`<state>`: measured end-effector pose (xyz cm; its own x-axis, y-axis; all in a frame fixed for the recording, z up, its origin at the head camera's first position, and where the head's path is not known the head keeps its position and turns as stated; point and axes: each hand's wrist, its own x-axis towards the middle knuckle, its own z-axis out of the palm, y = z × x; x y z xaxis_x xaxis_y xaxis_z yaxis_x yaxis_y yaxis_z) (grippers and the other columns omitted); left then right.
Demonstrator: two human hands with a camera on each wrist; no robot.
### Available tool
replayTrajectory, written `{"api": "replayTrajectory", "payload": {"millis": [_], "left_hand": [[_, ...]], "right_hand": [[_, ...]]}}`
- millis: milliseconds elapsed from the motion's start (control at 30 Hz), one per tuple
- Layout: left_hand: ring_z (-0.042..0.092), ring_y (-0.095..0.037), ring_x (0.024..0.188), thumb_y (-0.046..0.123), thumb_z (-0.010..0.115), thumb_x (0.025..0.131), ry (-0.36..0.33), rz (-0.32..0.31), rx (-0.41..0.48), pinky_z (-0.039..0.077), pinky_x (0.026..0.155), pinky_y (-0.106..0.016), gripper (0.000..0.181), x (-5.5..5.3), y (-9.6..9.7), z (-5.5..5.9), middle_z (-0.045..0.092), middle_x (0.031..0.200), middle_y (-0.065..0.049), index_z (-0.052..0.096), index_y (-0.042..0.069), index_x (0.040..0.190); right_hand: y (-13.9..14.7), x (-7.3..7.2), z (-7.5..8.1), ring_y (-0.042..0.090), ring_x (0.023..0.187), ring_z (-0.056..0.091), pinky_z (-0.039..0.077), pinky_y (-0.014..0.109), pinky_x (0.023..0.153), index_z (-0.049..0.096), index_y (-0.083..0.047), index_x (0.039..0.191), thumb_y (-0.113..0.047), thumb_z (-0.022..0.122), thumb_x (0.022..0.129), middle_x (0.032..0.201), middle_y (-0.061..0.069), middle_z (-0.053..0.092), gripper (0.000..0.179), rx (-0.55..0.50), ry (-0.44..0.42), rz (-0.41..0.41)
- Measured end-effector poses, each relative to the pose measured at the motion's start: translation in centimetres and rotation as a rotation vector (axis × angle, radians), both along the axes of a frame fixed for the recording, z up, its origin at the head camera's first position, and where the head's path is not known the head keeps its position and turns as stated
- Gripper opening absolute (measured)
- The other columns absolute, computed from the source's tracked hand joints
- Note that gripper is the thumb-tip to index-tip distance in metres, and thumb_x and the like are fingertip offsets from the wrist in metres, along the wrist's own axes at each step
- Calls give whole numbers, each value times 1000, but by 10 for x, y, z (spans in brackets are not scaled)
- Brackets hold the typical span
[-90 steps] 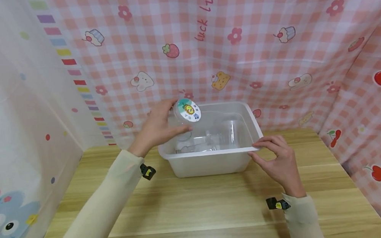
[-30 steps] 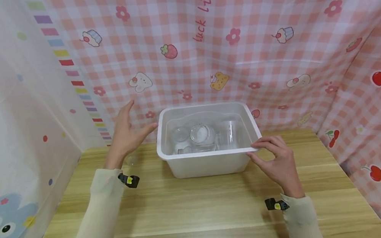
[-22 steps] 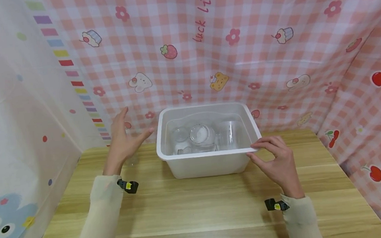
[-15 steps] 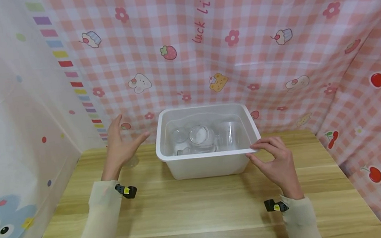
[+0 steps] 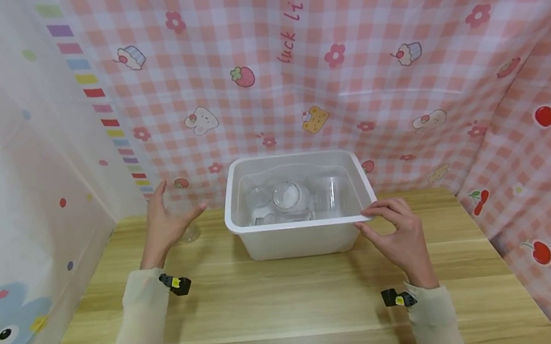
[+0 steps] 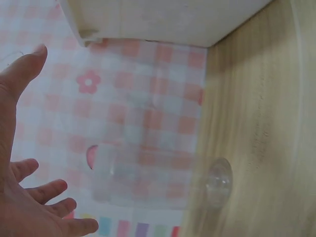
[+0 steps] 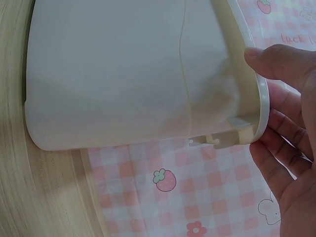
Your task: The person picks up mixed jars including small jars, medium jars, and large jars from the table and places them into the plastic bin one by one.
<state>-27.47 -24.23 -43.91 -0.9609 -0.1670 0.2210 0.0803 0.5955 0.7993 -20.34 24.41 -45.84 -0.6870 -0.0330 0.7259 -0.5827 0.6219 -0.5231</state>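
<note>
A white plastic bin (image 5: 302, 241) stands on the table with several clear plastic containers (image 5: 288, 195) inside. My right hand (image 5: 401, 232) pinches its front right rim between thumb and fingers; the right wrist view shows the thumb (image 7: 276, 61) on one side of the lip and the fingertips on the other. Left of the bin, my left hand (image 5: 163, 227) is spread open, thumb away from the fingers, holding nothing. A tall transparent container (image 6: 148, 177) stands upright on the table in front of that palm, its round base (image 6: 218, 182) showing against the wood; in the head view the hand partly covers it.
The wooden table (image 5: 279, 315) reaches back to a pink checked cloth (image 5: 259, 107) hanging close behind the bin. A white printed cloth (image 5: 32, 179) borders the left side, and a checked cloth with cherries (image 5: 545, 179) the right.
Three seconds ago my left hand held a clear jar with a printed lid over the bin. It let go, moved left, and lowered beside the transparent container. The right hand stays at the rim.
</note>
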Motion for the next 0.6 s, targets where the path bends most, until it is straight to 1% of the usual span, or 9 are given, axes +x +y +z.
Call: {"api": "replayTrajectory", "payload": {"millis": [100, 133, 267, 400, 500, 600], "left_hand": [[19, -45, 156, 52, 87, 77, -21, 4, 25, 23, 120, -72, 122, -1, -3, -6, 15, 171, -18, 13, 13, 165], [19, -46, 155, 51, 87, 77, -31, 6, 34, 23, 120, -72, 122, -1, -5, -7, 15, 171, -19, 12, 13, 165], [22, -47, 153, 49, 86, 79, -76, 6, 69, 27, 120, -70, 121, 0, -10, -14, 16, 170, -21, 9, 14, 166], [23, -47, 152, 52, 85, 80, -129, -2, 105, 30, 119, -68, 123, 1, -16, -21, 15, 170, -22, 4, 17, 166], [20, -45, 154, 58, 83, 80, -186, -7, 127, 31, 119, -68, 126, 1, -22, -27, 13, 170, -22, 0, 19, 166], [18, -45, 156, 59, 82, 80, -223, -12, 147, 29, 120, -67, 126, 1, -27, -33, 14, 170, -23, -1, 19, 166]], "right_hand": [[1, 1, 1, 16, 101, 58, 42, 9, 91, 80, -9, 94, -7, 93, 71, 101, 6, 74, 26, 1, -9, -3], [1, 1, 1, 15, 101, 58, 42, 9, 91, 80, -9, 94, -7, 93, 72, 101, 6, 74, 26, 1, -16, -3], [0, 1, 0, 16, 100, 58, 42, 9, 90, 80, -9, 94, -6, 93, 71, 100, 6, 74, 26, 1, -2, -7], [0, 1, -1, 17, 99, 58, 42, 8, 90, 80, -9, 93, -4, 93, 70, 98, 6, 74, 27, -5, 23, -5], [0, 0, -1, 18, 98, 59, 42, 8, 90, 80, -9, 93, -3, 93, 70, 98, 6, 74, 27, -6, 25, -3], [-1, 0, 0, 18, 98, 59, 42, 8, 89, 80, -8, 93, -3, 93, 69, 98, 7, 74, 27, -5, 27, -3]]}}
